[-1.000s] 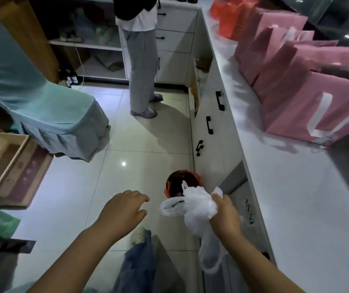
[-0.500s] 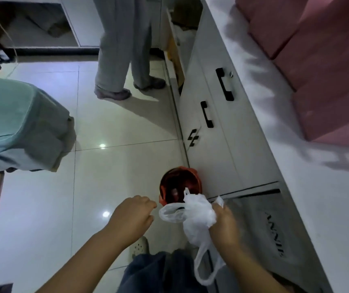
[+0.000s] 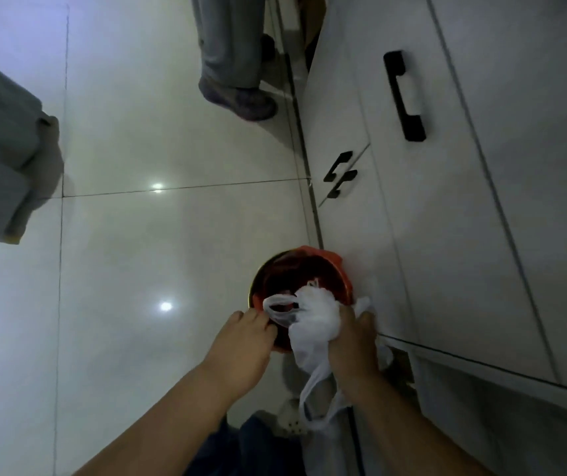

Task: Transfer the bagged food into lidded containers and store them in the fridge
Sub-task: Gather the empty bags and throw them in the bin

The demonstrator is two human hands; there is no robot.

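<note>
The right hand (image 3: pixel 354 341) clenches an apparently emptied white plastic bag (image 3: pixel 313 317) over the red-lined bin (image 3: pixel 335 261), the left hand (image 3: pixel 240 348) with curled fingers at its loop, grip unclear; storing remains unconfirmed.

White, crumpled plastic bag (image 3: pixel 313 317), bunched in the right hand (image 3: pixel 354 341) over the red-lined bin (image 3: pixel 295 269), 1 handle loop dangling.

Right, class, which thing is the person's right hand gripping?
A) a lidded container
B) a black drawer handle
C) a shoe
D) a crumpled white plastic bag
D: the right hand grips the crumpled white plastic bag, held above the red-lined bin on the floor.
</note>
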